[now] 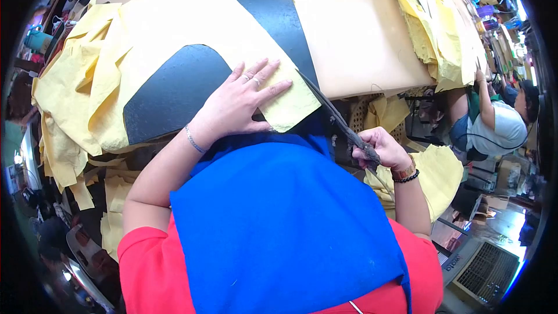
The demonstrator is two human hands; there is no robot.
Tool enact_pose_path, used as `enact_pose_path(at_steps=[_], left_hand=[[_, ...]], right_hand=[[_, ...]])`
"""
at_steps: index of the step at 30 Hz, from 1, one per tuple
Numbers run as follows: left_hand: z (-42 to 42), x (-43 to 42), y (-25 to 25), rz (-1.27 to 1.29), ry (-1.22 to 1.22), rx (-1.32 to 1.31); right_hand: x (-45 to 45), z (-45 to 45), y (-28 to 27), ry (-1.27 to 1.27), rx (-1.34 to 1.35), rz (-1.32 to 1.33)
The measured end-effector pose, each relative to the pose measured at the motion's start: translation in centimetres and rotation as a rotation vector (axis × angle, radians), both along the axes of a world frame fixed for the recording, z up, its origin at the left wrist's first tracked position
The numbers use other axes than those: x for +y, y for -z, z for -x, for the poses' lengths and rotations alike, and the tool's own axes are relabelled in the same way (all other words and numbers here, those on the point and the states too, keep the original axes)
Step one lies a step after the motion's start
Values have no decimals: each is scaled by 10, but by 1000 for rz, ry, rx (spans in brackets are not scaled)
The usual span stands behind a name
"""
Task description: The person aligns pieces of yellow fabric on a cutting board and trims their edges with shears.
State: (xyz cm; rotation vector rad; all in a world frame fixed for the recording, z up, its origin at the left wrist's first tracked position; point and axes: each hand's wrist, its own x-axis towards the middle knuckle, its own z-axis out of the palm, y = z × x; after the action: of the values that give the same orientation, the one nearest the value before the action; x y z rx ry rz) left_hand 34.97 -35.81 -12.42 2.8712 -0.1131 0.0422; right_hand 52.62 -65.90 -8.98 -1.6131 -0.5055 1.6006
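Note:
My left hand (247, 96) lies flat with its fingers spread on a pale yellow sheet (290, 102), close to the sheet's narrow near end. The sheet, which looks like thin leather, stretches away to the upper left across a black board (174, 93). In my right hand (381, 148) are long dark shears (334, 113), gripped by handles that look wrapped. Their blades point up and left, and the tips meet the sheet's right edge beside my left fingers. I cannot tell whether the blades are apart.
More yellow sheets (75, 93) drape over the table's left side. Another yellow stack (442, 35) hangs at the right edge of the tan tabletop (354, 35). A person in a white shirt (497, 128) is at the right. Below my right arm lies yellow material (442, 177).

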Motion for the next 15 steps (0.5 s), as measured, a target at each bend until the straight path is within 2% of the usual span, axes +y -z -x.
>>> enact_pose_path(at_steps=[10,15], left_hand=[[0,1,0,7,19,-9],[2,6,-2,106,0,-45]], right_hand=[[29,-2,10,12,-36,-54],[15,-1,13,31,-18,-47]])
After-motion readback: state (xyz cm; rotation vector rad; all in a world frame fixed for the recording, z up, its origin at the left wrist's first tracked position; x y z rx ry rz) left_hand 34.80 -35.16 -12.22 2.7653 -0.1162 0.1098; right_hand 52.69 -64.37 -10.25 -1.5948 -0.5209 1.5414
